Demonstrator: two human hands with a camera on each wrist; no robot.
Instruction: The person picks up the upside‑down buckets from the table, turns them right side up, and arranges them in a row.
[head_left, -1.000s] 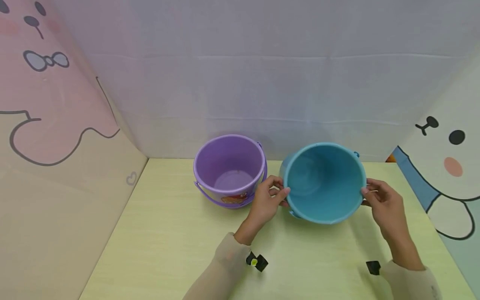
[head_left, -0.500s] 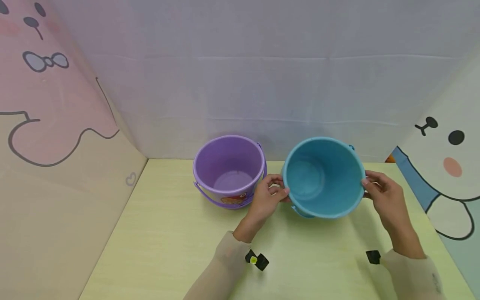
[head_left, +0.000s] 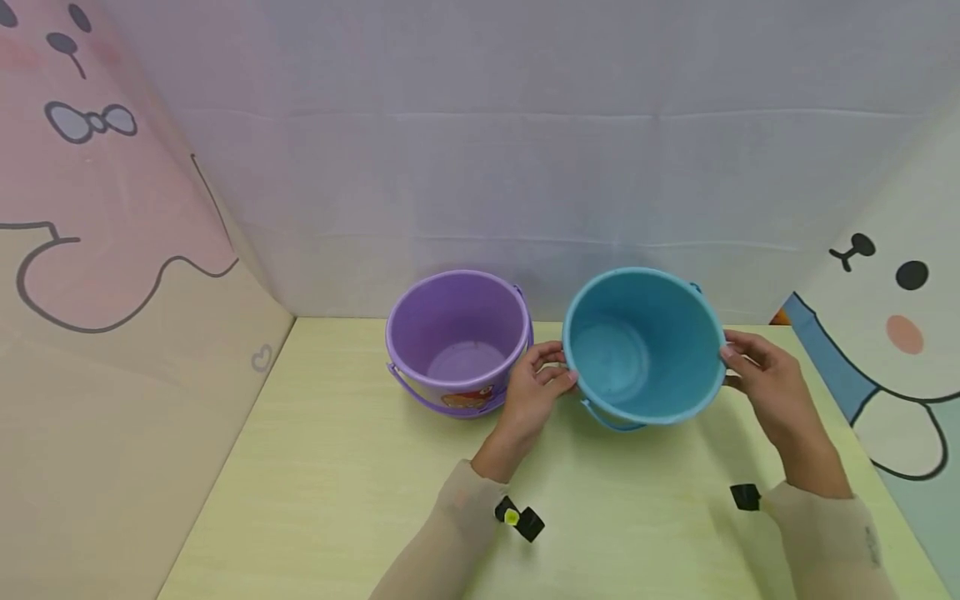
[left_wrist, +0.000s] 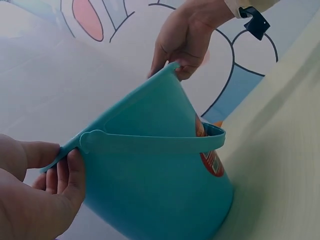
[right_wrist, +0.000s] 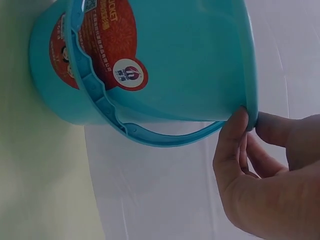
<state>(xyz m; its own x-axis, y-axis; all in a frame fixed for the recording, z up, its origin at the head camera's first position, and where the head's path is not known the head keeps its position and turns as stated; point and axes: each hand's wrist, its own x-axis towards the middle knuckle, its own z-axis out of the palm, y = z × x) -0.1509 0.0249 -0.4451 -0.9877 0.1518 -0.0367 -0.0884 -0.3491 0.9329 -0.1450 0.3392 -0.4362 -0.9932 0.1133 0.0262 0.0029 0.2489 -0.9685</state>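
A blue bucket (head_left: 643, 346) leans with its mouth toward me at the back right of the table. My left hand (head_left: 529, 397) pinches its rim on the left side, thumb on the inside. Opposite, my right hand (head_left: 772, 392) pinches the rim between thumb and fingers. The bucket's handle (left_wrist: 150, 144) hangs against its outer wall, and a red label (right_wrist: 107, 37) shows on that wall in the right wrist view. A purple bucket (head_left: 457, 325) stands upright to the left, close to my left hand, its handle lowered at the front.
Both buckets are on a pale yellow-green table (head_left: 322, 483). Behind them rises a white cloth wall (head_left: 480, 183). Printed cartoon panels flank the table, a pink one (head_left: 112, 192) on the left and a white one (head_left: 900, 333) on the right.
The blue bucket has tipped back from me, becoming more upright, and its rim has risen and shifted slightly left. Both hands have kept their hold. The purple bucket has not moved.
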